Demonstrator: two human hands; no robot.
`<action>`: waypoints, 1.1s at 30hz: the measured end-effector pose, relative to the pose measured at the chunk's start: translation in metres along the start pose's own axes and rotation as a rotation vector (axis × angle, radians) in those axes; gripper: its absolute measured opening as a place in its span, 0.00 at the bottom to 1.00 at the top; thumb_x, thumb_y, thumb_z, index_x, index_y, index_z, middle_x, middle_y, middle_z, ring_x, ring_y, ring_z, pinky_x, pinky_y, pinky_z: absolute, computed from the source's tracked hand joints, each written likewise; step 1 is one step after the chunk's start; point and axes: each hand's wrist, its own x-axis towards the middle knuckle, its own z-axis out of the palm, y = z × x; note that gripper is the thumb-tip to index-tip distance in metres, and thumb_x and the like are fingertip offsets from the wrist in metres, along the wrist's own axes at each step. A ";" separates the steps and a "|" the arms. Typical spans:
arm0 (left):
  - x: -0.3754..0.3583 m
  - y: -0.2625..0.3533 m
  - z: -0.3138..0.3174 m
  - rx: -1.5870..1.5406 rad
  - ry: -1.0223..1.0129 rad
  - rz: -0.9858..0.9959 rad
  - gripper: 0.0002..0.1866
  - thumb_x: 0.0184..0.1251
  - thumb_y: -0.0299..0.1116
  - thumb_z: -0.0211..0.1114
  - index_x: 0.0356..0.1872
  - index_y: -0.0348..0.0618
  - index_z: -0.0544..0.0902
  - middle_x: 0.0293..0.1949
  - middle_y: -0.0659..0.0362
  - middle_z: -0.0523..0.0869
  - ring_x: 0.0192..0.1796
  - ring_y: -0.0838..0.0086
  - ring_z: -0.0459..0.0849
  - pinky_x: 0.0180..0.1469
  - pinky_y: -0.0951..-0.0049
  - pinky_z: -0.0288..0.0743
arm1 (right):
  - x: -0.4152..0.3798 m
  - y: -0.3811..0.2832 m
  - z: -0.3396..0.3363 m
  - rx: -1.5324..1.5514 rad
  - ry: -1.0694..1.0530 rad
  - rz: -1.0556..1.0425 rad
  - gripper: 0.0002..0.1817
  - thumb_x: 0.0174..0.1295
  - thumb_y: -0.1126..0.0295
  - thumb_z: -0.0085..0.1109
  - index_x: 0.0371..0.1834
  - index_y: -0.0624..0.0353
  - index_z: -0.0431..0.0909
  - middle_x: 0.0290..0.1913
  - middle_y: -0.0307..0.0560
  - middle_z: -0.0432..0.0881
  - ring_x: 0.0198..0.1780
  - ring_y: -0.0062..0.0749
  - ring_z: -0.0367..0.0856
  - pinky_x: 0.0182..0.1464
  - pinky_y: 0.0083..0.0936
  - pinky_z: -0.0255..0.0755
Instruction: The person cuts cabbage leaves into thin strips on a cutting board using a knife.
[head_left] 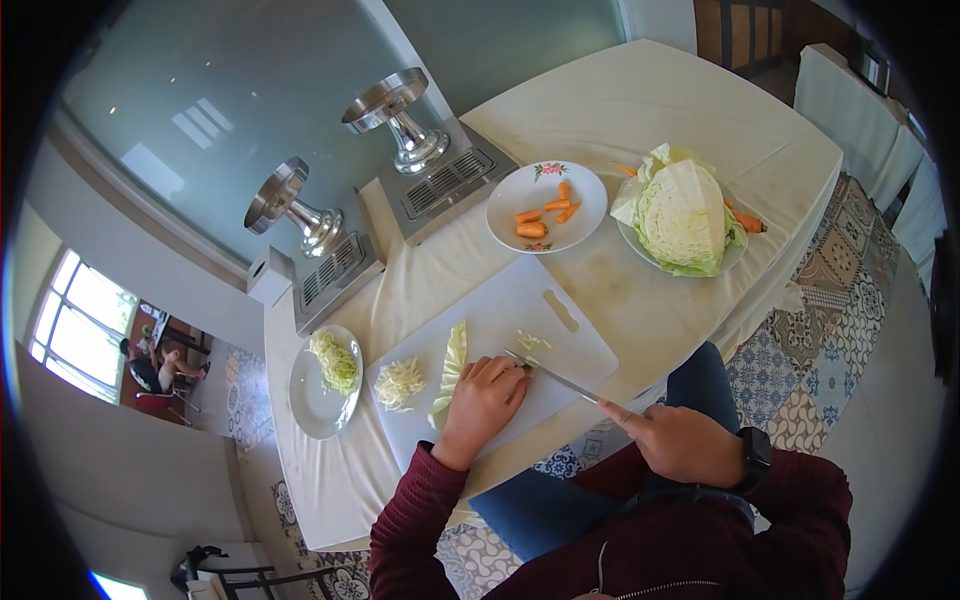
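Observation:
My right hand (688, 442) is wrapped round the handle of a knife (560, 380), its index finger along the top of the blade. The blade's tip lies by the fingertips of my left hand (487, 398), which presses down with bent fingers on a cabbage piece, mostly hidden under it. Both are over a white cutting board (550, 280). A long cabbage strip (452, 370) lies just left of my left hand, and a heap of shredded cabbage (399, 385) is further left. Small shreds (532, 341) lie beyond the knife tip.
A plate (300, 395) holds more shredded cabbage. Beyond the board stands a bowl (505, 210) with carrot pieces; a cut cabbage (680, 215) rests on another plate at right. Two metal stands (415, 140) line the far edge. A person (150, 370) sits in the distance.

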 end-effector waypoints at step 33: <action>0.000 -0.002 -0.001 0.026 0.007 -0.013 0.09 0.60 0.29 0.74 0.43 0.46 0.89 0.39 0.63 0.85 0.44 0.66 0.84 0.47 0.64 0.77 | -0.013 0.008 -0.001 0.012 0.061 0.030 0.35 0.71 0.70 0.51 0.83 0.47 0.60 0.29 0.60 0.82 0.29 0.58 0.84 0.34 0.48 0.78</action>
